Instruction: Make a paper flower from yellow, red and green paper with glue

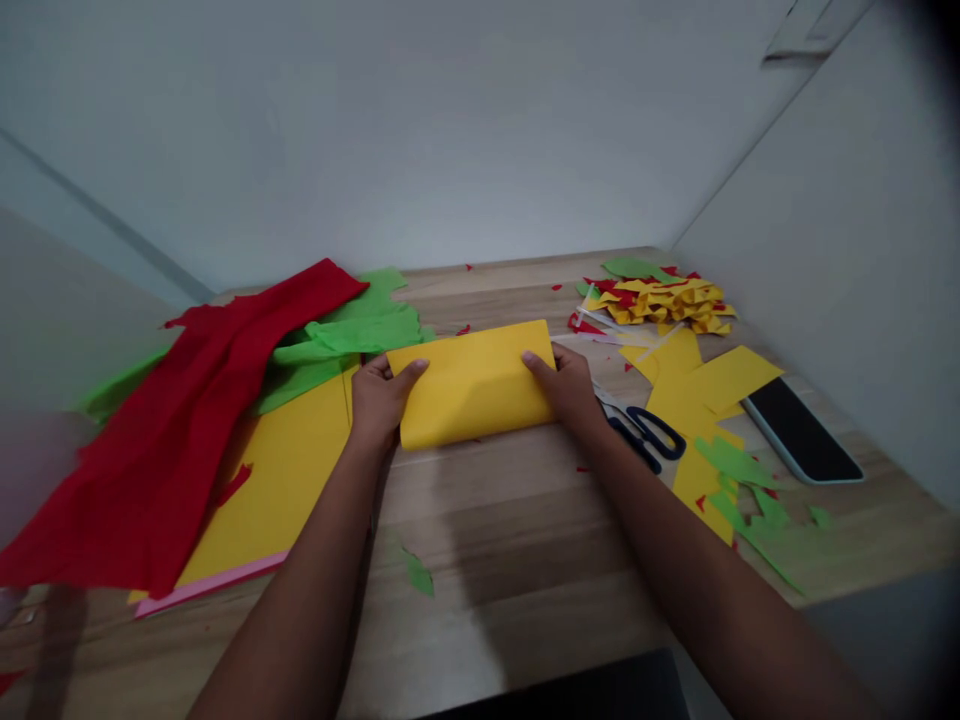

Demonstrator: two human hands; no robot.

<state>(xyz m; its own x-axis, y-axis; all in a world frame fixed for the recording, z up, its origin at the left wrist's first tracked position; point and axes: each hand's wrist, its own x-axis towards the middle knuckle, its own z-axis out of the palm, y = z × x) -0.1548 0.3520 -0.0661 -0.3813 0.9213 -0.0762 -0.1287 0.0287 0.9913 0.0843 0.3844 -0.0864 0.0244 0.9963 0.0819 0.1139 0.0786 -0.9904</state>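
Observation:
A folded sheet of yellow paper (pixel 476 385) is held up a little above the wooden table, its folded edge toward me. My left hand (pixel 379 395) pinches its left end, thumb on top and fingers behind. My right hand (pixel 566 380) grips the right end the same way, with its thumb lying on the paper. Just right of my right hand, a pair of scissors (pixel 641 430) with dark handles rests on the table, its blades partly hidden behind my wrist.
Red crepe paper (pixel 202 400) and green crepe paper (pixel 360 330) lie over yellow sheets (pixel 277 470) on the left. Yellow cut-outs (pixel 664 310) are heaped at the back right. Yellow strips (pixel 690 400), green scraps (pixel 739 465) and a phone (pixel 806 435) lie at right.

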